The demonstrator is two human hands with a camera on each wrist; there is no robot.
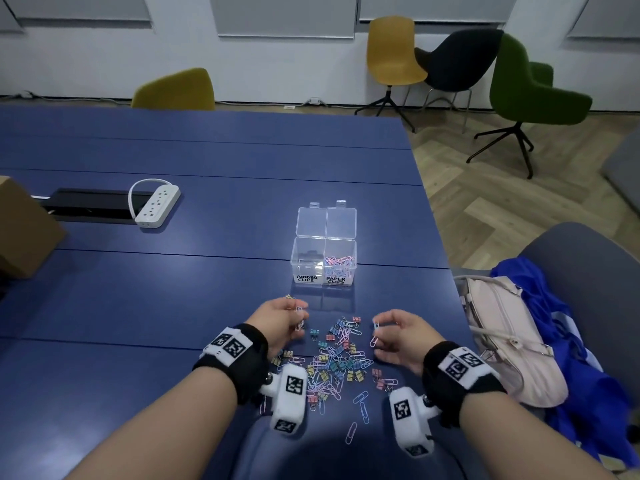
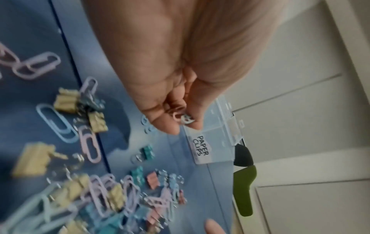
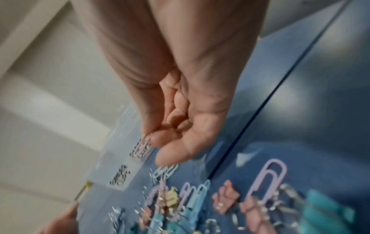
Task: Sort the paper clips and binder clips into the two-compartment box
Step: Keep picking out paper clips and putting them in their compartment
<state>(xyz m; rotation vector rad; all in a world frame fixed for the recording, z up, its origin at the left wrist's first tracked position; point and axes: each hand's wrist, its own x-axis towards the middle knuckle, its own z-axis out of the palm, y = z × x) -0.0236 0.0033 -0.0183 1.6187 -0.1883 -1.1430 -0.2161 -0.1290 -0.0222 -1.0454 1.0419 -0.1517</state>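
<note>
A clear two-compartment box (image 1: 323, 261) stands open on the blue table (image 1: 173, 289), near the table's right edge. Its lid leans back behind it. One side says BINDER CLIPS and the other says PAPER CLIPS. The paper clip side has a small heap of pink and blue clips in it. Something dark shows in the binder clip side, but it is hard to tell what it is.

A pile of clips (image 1: 337, 358) lies mixed up on the table, between the box and the near edge. Some are paper clips (image 1: 360, 398) and some are small binder clips (image 1: 314, 332).

The left hand (image 1: 282, 323) is up above the left side of the pile. Its fingers are curled in and pinch a few paper clips (image 2: 180, 116). They are bunched and blurry, so the number is hard to tell.

The right hand (image 1: 398, 336) is over the right side of the pile. Its thumb and first finger pinch paper clips (image 1: 375, 332), one blue and one pale pink hanging down. In the right wrist view these clips are hidden behind the fingers, and the picture is very blurry.

A white power strip (image 1: 157, 204) lies far back toward the left side. A brown box (image 1: 24, 226) is cut off at the left edge. A pale bag (image 1: 505, 334) sits on a seat past the right edge.
</note>
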